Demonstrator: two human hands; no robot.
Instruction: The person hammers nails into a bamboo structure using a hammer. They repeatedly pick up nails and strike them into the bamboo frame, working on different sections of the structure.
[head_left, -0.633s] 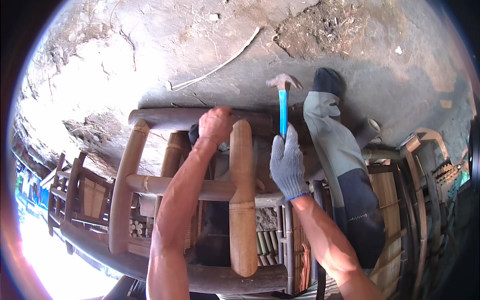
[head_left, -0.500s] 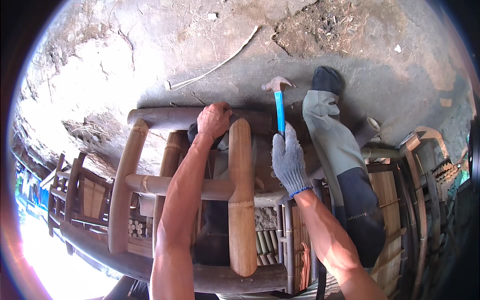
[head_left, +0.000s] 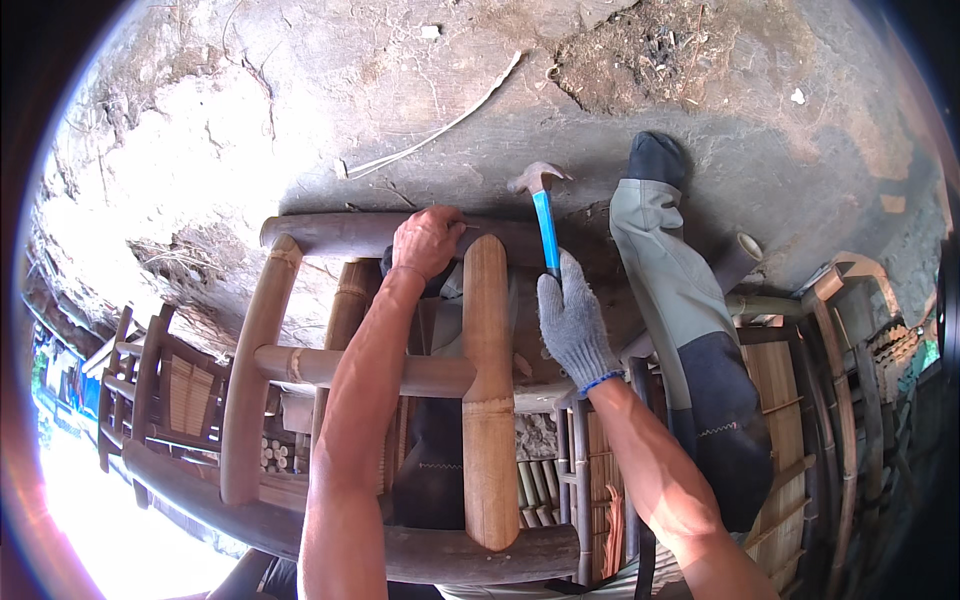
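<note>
Blue-handled hammer (head_left: 546, 230) is clamped in gloved R hand (head_left: 575, 325), its head fwd of the grip; bare L hand (head_left: 427, 242), to the grip's left, curls at dark bamboo pole (head_left: 345, 232), can't tell if pinching anything. Prob. best w/ short, square taps, L hand clear. Pale bamboo post (head_left: 488, 440) btwn hands; no containers made out.
</note>
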